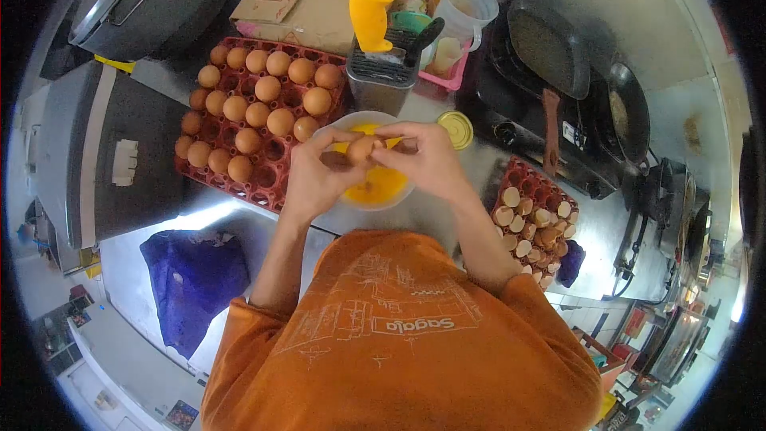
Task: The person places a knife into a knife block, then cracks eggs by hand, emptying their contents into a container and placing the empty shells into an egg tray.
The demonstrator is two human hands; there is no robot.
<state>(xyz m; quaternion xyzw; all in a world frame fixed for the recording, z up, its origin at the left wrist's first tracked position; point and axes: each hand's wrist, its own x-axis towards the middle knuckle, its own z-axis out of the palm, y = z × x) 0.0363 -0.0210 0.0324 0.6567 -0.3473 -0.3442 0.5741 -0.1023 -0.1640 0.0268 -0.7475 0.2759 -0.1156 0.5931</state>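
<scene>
Between my two hands a brown egg (362, 149) is held over a pale bowl (381, 118) with yellow beaten or broken egg in it. The fingers of my left hand (317, 173) close on the egg's left side, and those of my right hand (427, 161) press its right side. Whether the shell is cracked is hard to tell. To the left of the bowl lies a red tray (277, 166) of whole brown eggs with some empty cups. A second red tray (520, 172), on the right, holds many empty shells.
Behind the bowl stands a knife block (383, 84) with a yellow handle, beside a cardboard box (307, 12). A round golden lid (456, 129) lies right of the bowl. Pans (550, 44) sit on a stove at the right. A purple cloth (191, 283) lies front left.
</scene>
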